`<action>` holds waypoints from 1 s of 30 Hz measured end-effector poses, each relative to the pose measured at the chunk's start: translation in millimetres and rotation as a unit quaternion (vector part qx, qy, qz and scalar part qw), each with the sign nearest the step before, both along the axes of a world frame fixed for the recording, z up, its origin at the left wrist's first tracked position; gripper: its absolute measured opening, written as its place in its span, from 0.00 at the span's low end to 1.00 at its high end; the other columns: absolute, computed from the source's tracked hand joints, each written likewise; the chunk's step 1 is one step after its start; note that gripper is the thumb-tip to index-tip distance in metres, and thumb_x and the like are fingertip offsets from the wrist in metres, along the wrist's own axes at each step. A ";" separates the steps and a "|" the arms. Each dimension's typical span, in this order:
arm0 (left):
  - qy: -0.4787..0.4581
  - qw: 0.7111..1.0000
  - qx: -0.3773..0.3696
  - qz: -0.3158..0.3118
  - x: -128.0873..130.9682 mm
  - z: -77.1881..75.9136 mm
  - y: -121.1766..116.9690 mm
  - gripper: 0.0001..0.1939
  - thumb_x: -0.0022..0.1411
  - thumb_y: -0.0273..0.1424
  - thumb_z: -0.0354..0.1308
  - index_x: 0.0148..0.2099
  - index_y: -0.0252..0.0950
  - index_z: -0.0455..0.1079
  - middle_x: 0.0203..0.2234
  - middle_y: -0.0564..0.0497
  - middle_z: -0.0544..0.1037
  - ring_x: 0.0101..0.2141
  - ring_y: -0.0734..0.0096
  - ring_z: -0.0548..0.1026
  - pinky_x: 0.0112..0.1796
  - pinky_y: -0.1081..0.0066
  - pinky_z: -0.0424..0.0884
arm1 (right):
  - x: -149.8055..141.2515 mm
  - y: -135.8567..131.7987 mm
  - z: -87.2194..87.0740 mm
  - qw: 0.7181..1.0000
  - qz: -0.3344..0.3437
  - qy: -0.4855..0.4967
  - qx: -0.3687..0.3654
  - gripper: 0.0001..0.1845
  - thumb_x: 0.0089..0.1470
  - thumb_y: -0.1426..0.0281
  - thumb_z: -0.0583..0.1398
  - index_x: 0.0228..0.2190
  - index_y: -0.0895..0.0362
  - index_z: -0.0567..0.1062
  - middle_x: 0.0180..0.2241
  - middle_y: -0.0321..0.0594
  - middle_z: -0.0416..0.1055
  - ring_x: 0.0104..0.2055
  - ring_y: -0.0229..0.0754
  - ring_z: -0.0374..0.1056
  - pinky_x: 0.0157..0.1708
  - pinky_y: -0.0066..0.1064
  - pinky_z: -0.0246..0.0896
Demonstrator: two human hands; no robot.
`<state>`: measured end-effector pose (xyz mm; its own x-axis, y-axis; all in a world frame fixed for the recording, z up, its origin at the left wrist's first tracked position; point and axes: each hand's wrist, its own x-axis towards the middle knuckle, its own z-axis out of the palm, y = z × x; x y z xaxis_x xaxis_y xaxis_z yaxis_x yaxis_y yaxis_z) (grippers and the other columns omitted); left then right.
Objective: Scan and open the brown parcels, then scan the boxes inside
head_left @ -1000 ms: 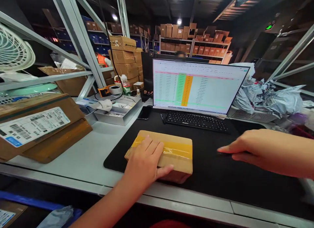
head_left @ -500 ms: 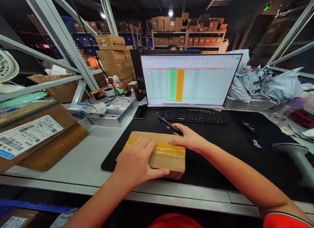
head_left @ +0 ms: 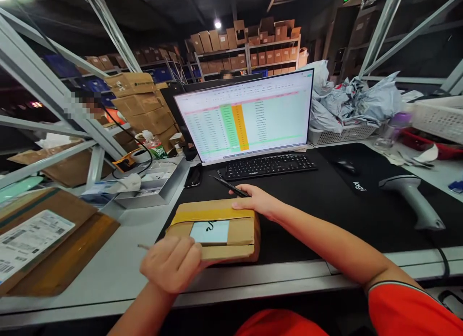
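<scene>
A small cardboard box (head_left: 240, 225) with yellow-brown tape lies on the black desk mat (head_left: 285, 205), its top partly opened. Through the gap shows a white item (head_left: 210, 232) with a black curved mark. My left hand (head_left: 171, 263) is closed in a fist at the box's near left, gripping the near flap. My right hand (head_left: 258, 201) rests its thumb on the far right corner of the box. In its fingers is a slim black utility knife (head_left: 231, 186), pointing left toward the keyboard.
Behind the box stand a keyboard (head_left: 271, 166) and a monitor (head_left: 275, 116). A barcode scanner (head_left: 408, 193) and a mouse (head_left: 345, 167) lie to the right. At left are a large labelled carton (head_left: 87, 230) and a grey tray (head_left: 170, 186). A basket (head_left: 343, 134) holds grey plastic bags.
My left hand has gone from lying on the taped top to gripping the near flap. The box top has come open, exposing the white item. The view has tilted and shifted right.
</scene>
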<state>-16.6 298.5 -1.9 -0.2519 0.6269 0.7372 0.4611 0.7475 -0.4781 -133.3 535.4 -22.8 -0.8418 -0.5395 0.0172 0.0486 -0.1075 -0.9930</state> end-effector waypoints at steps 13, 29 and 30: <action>-0.172 0.983 0.032 0.050 42.9 -32.3 -0.2 0.39 0.73 0.54 0.31 0.66 0.34 0.66 0.35 0.43 0.76 0.34 0.62 0.74 0.37 0.63 0.68 | 3.9 -4.3 -6.2 0.998 -0.054 0.038 0.013 0.37 0.34 0.54 0.74 0.44 0.58 0.76 0.32 0.32 0.66 0.36 0.40 0.63 0.40 0.33 0.58; -0.330 0.917 -0.199 0.099 -75.0 33.2 -16.6 0.25 0.76 0.41 0.39 0.56 0.32 0.72 0.47 0.38 0.82 0.42 0.60 0.82 0.40 0.67 0.76 | 50.5 116.5 -28.0 0.730 -0.112 0.598 0.313 0.22 0.69 0.70 0.49 0.60 0.51 0.70 0.37 0.40 0.77 0.33 0.40 0.68 0.34 0.31 0.56; -0.323 0.921 -0.199 0.094 -73.9 32.5 -17.4 0.25 0.76 0.41 0.38 0.55 0.33 0.73 0.45 0.40 0.83 0.40 0.61 0.83 0.38 0.67 0.76 | 54.1 120.1 -29.4 0.686 -0.115 0.630 0.346 0.24 0.68 0.72 0.49 0.61 0.50 0.70 0.36 0.39 0.76 0.32 0.39 0.67 0.32 0.31 0.54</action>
<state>-90.5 281.2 30.6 -0.6885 0.7156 0.1178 0.6256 0.6682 -0.4027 -79.2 655.5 -52.3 -0.4588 -0.6412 0.6151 -0.8339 0.5497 -0.0490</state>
